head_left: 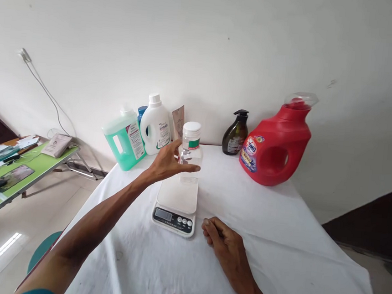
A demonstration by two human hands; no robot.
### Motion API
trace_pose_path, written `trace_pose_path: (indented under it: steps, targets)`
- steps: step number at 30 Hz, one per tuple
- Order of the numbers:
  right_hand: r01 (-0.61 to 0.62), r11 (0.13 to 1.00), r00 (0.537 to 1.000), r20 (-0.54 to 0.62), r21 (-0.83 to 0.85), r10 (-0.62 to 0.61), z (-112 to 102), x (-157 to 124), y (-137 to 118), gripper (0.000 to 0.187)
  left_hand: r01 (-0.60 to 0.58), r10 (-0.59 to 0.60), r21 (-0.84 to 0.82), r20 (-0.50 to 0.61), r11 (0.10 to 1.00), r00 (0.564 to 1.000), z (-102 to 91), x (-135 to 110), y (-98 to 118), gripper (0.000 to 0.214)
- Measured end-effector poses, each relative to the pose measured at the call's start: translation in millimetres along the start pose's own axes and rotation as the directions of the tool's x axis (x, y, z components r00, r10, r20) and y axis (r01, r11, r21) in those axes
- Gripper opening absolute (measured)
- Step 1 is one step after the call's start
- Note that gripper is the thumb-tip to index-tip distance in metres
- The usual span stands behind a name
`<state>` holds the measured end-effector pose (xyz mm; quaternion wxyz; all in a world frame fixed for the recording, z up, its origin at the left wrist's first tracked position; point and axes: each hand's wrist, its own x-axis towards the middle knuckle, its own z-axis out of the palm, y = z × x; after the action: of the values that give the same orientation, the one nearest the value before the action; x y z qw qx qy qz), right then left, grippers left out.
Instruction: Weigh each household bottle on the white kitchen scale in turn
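Apparently to keep it upright, the left hand (166, 162) wraps thumb and fingers around the bottle (191, 152), over the scale (176, 199) just below them; the right hand (224, 242), loosely curled, nothing visible inside, sits nearby.

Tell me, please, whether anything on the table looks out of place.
A clear plastic piece sits atop the red jug, jutting out sideways, so it looks like a loose-fitting cover; nothing looks spilled.

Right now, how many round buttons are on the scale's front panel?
3, in a row on the scale, right of its display: the left button nearest it, the middle button next, the right button farthest. None looks hidden.
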<state>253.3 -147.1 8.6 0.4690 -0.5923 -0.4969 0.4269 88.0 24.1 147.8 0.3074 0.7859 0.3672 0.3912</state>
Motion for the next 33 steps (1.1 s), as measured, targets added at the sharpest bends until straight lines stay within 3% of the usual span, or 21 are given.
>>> trace_pose_path:
  steps: [5,15,19,21,23,26,29,33]
  targets:
    - [-0.028,0.998,1.000,-0.015,-0.050,0.027,1,-1,-3,0.052,0.055,-0.055,0.027,0.013,0.998,0.998,-19.0,-38,-18,0.056]
    - [-0.058,0.998,0.998,-0.038,-0.039,0.056,4,-2,-1,0.053,0.163,-0.163,0.047,-0.019,0.985,0.986,-6.2,-50,-35,0.060]
    - [-0.058,0.998,0.997,-0.046,-0.023,0.057,4,-1,-2,0.054,0.130,-0.129,-0.069,0.010,0.989,0.992,-9.6,-59,-42,0.074]
    - [-0.064,0.998,0.997,-0.041,-0.027,0.063,3,-1,-2,0.055,0.133,-0.145,-0.181,-0.055,0.974,0.988,-10.1,-67,-53,0.061]
    - [-0.074,0.997,0.997,-0.037,-0.037,0.072,3,0,-2,0.056,0.165,-0.227,-0.291,-0.194,0.942,0.954,-7.4,-76,-71,0.053]
    - [-0.085,0.995,0.996,-0.042,-0.055,0.083,4,1,-1,0.056,0.224,-0.369,-0.380,-0.367,0.897,0.854,0.8,-89,-101,0.062]
    - [-0.097,0.993,0.994,-0.058,-0.071,0.093,4,0,-2,0.055,0.300,-0.456,-0.405,-0.374,0.864,0.808,7.0,-98,-122,0.065]
    - [-0.090,0.991,0.995,-0.051,-0.096,0.086,4,0,-2,0.054,0.325,-0.479,-0.412,-0.358,0.851,0.801,6.4,-101,-129,0.064]
